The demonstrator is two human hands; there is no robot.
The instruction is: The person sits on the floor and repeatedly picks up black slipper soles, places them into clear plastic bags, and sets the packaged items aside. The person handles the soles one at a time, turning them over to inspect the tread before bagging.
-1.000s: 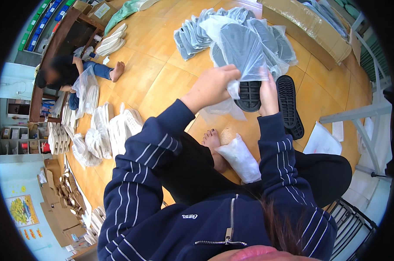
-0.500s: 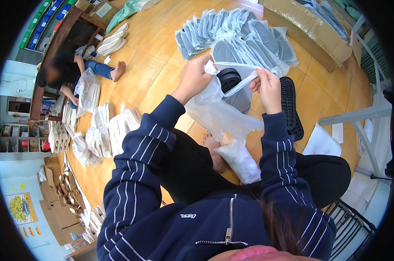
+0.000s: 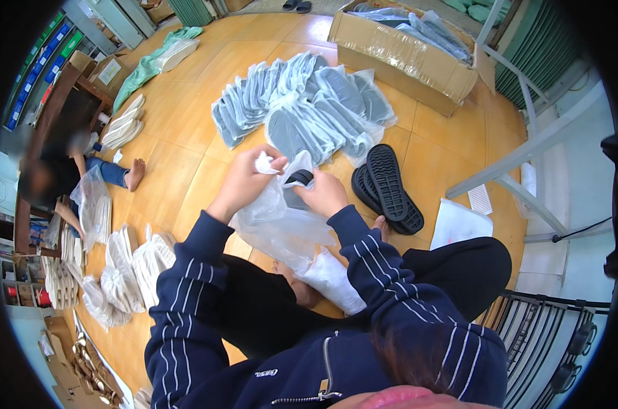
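Peeking from the cloudy bag (image 3: 271, 208), the black sole (image 3: 300, 177) looked mostly inside. The left hand (image 3: 240, 183) pinched the bag; the right hand (image 3: 324, 194) touched it, but how tightly I couldn't tell. Both had moved closer, narrowing the mouth. Bagged soles (image 3: 302, 112) lay beyond.

Left grip (image 3: 244, 178), right grip (image 3: 325, 193) on plastic bag (image 3: 271, 221); black sole (image 3: 299, 177) inside.

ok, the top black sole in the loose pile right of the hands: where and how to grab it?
Probably mid-length, from above and the right, fingers across both long edges. The top black sole lies tread up with nothing over it; the soles beneath stick out on its left, so coming from there could snag them.
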